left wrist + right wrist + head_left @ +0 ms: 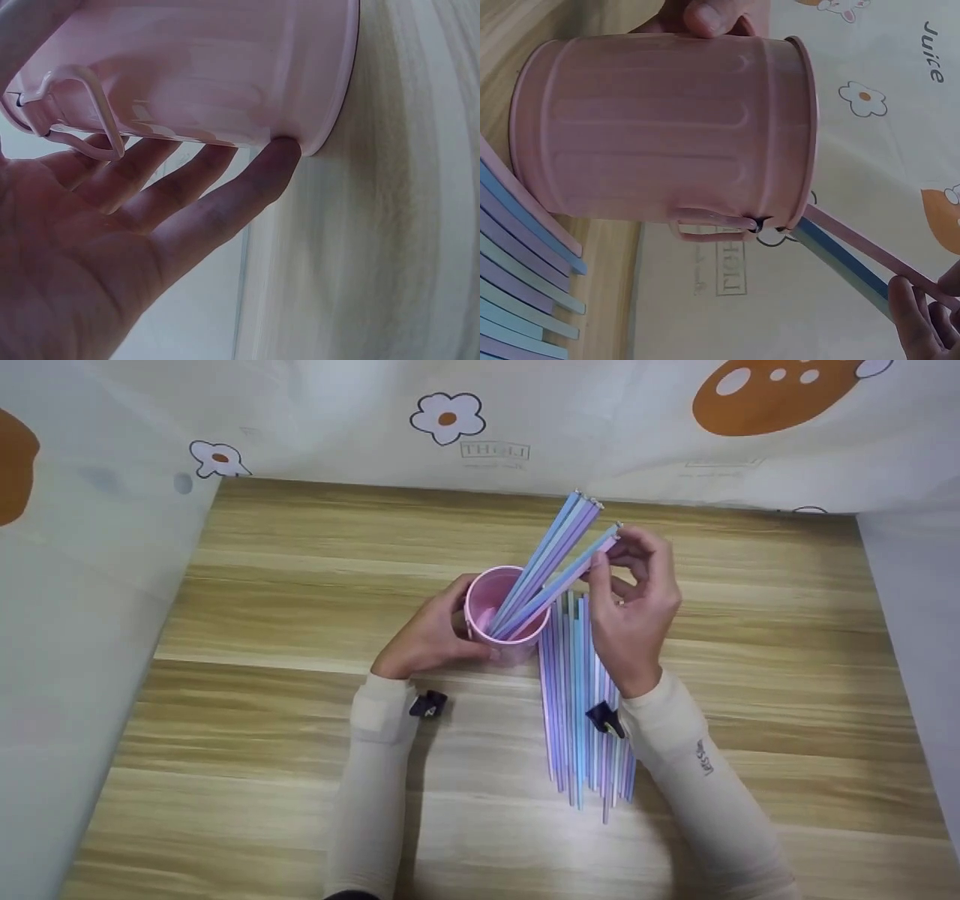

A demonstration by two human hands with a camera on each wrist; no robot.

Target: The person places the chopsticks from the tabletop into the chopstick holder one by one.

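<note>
A pink metal bucket-shaped pencil holder (507, 573) stands on the table with several pastel pencils (551, 556) leaning out to the upper right. My left hand (431, 634) grips its left side, the thumb in front; in the left wrist view the fingers (217, 202) lie along the bucket's wall, below its small handle (97, 105). With thumb and fingertips, my right hand (637, 600) pinches the upper end of a pink pencil (577, 572), whose lower end is inside the bucket. A blue pencil (592, 547) lies right against it.
Several more pastel pencils (559, 720) lie loosely side by side on the wooden table (262, 720), right of the bucket and partly beneath my right wrist. A pale sheet (337, 427) printed with flowers and orange shapes covers the back and sides.
</note>
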